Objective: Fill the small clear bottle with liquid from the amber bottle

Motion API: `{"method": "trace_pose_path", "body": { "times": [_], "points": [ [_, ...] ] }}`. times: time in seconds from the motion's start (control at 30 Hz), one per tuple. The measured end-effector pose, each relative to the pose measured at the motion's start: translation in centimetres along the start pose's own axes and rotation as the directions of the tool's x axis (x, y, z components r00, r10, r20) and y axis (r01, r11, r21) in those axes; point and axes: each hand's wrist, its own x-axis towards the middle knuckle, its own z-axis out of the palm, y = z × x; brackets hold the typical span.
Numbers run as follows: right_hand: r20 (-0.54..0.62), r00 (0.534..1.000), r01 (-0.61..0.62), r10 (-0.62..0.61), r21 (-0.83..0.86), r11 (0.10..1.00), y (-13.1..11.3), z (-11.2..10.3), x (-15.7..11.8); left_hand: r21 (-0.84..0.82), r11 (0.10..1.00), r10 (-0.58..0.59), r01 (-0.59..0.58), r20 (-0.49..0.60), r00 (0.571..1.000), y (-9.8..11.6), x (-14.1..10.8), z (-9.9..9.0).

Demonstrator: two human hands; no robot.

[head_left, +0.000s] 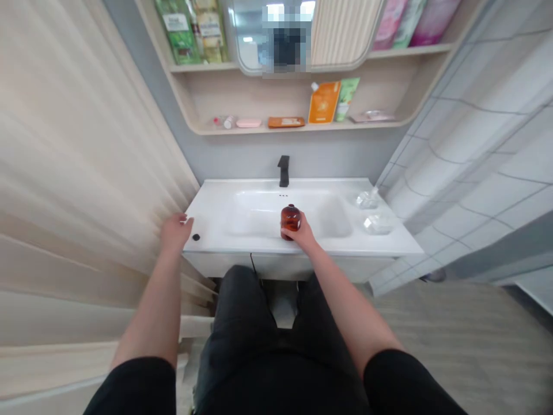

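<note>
An amber glass bottle stands on the front of the white vanity top, at the near rim of the basin. My right hand wraps its lower right side, with the fingers against the brown glass. My left hand rests on the left edge of the vanity top, fingers curled over the rim and holding nothing. A small black round knob sits just to the right of those fingers.
Clear glass items lie on the right of the counter. A black faucet rises at the back. Above it, a wooden shelf holds soap, packets and bottles below a mirror. A pleated curtain hangs along the left, and a tiled wall runs along the right.
</note>
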Motion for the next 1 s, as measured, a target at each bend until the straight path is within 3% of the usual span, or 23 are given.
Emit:
{"method": "trace_pose_path", "body": {
  "times": [0.1,0.2,0.33,0.47,0.57,0.67,0.73,0.8,0.9,1.0],
  "points": [
    [-0.049,0.999,-0.003,0.002,-0.017,1.000,0.3,-0.1,0.0,0.134,0.987,-0.080,0.083,-0.025,0.996,-3.7,1.1,-2.4],
    [-0.076,0.997,-0.019,0.018,-0.021,1.000,0.3,-0.4,-0.1,0.200,0.979,-0.040,0.033,0.033,0.999,-5.3,0.4,-2.1],
    [-0.056,0.998,-0.029,0.027,-0.033,0.999,0.1,-0.6,-0.3,0.247,0.957,0.105,-0.154,0.201,0.974,-4.9,-1.2,0.4],
    [-0.024,0.999,-0.024,0.023,-0.066,0.998,0.1,-0.6,-0.2,0.357,0.904,0.131,-0.234,0.289,0.948,-3.2,-1.6,1.9],
    [0.001,1.000,0.017,-0.017,-0.075,0.997,0.0,-0.5,-0.2,0.296,0.934,0.116,-0.201,0.280,0.953,-0.4,-2.2,2.0],
    [0.013,0.993,0.114,-0.113,-0.111,0.987,-1.1,0.0,-1.2,-0.008,0.994,0.107,-0.109,0.269,0.957,4.6,-4.9,1.7],
    [0.049,0.979,0.201,-0.196,-0.155,0.967,-2.4,0.5,-2.8,-0.272,0.960,0.170,-0.068,0.373,0.912,8.9,-7.8,1.6],
    [0.103,0.958,0.283,-0.268,-0.200,0.938,-4.2,0.9,-4.9,-0.426,0.898,0.287,-0.107,0.384,0.878,13.2,-10.8,1.6],
    [0.129,0.941,0.339,-0.314,-0.281,0.898,-6.6,0.8,-7.8,-0.506,0.837,0.422,-0.210,0.352,0.836,17.6,-14.3,1.8],
    [0.145,0.934,0.356,-0.325,-0.392,0.848,-8.1,-0.2,-9.8,-0.510,0.826,0.460,-0.240,0.364,0.810,19.1,-16.2,2.4]
  ]
}}
